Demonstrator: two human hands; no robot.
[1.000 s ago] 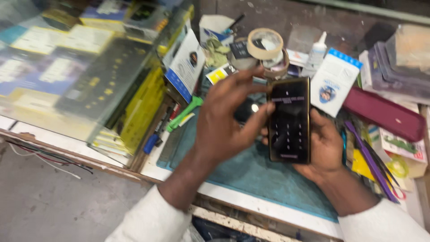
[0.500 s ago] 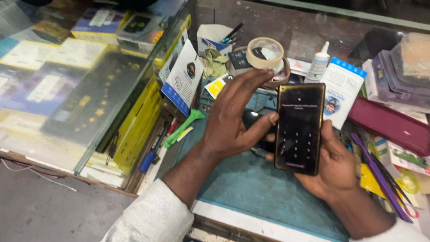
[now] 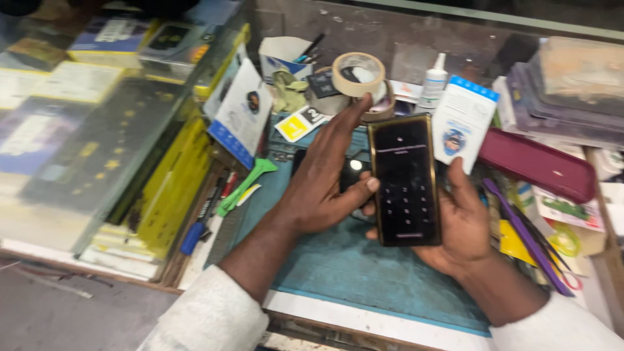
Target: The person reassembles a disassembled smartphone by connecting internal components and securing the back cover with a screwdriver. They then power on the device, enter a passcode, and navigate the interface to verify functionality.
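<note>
Already your right hand (image 3: 461, 224) cradles the phone (image 3: 404, 180) at frame centre, keypad lit; your left hand (image 3: 322, 179) rests half-open, thumb at its edge, nothing entered yet.

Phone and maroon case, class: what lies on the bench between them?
In the head view, a white-and-blue box stands between the phone and the maroon case; the right hand's thumb reaches up there too.

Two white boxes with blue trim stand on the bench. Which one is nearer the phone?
The white box with the blue top, just right of the phone held in the right hand. The other box leans against the glass case, beyond the left hand.
</note>
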